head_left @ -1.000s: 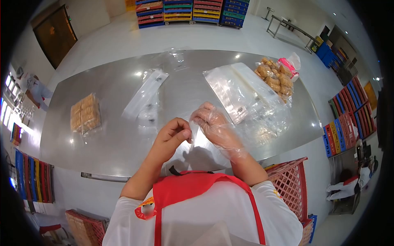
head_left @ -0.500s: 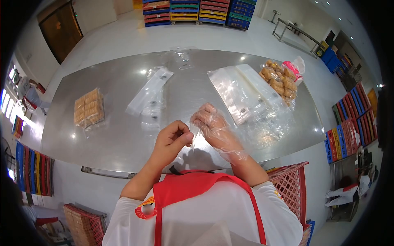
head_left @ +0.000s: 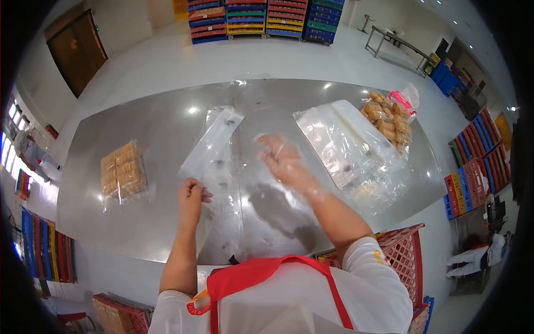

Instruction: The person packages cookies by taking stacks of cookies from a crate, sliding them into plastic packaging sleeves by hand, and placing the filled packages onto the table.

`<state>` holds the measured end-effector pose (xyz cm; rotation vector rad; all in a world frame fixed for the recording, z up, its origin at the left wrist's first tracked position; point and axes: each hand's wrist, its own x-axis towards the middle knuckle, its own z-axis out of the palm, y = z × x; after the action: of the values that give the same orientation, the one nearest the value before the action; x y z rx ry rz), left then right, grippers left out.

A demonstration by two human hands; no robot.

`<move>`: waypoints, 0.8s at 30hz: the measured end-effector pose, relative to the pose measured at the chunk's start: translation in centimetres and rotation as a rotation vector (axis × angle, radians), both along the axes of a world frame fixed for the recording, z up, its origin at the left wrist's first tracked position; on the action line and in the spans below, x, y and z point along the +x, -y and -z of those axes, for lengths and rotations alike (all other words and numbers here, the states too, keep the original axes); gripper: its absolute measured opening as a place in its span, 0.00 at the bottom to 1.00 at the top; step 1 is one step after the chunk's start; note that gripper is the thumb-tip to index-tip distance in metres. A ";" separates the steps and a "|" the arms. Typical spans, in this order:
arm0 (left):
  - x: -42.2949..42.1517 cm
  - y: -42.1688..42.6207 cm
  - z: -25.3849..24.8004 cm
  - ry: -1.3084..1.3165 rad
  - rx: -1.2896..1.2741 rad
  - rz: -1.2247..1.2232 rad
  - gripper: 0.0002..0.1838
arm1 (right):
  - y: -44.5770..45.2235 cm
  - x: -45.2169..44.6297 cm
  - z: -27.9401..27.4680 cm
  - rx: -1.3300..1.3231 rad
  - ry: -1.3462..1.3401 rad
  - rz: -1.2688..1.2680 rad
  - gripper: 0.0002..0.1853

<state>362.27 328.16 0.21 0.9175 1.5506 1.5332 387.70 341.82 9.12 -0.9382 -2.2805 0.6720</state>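
Note:
My left hand (head_left: 193,193), bare, has its fingers curled together just below the lower end of a stack of narrow clear bags (head_left: 211,143). Thin clear film shows beside it, and what the fingers pinch cannot be made out. My right hand (head_left: 282,160), in a clear plastic glove, is over the middle of the steel table (head_left: 161,222), slightly blurred, fingers apart, holding nothing visible. Right of it lie large clear bags (head_left: 334,145). A packed block of brown food pieces (head_left: 123,171) sits at the left.
A bag of brown pieces (head_left: 389,118) and a pink-and-white package (head_left: 405,101) are at the back right. Red crates (head_left: 405,253) stand by the near right edge. Stacked coloured crates (head_left: 245,19) stand beyond the table. Other people are at the far left (head_left: 34,153) and right (head_left: 481,256).
My hands have moved apart from close together. The left went left and slightly down towards the narrow bags; the right moved slightly and its fingers opened. The camera view has shifted a little.

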 end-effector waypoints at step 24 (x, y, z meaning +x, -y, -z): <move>-4.8 -2.2 9.3 -1.015 -0.115 -0.393 0.06 | -36.4 -17.9 9.2 -0.152 0.761 0.183 0.38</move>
<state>357.43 330.33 -9.06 1.5122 2.6198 1.2325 369.80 378.21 -0.11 -1.6754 -2.7473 0.4537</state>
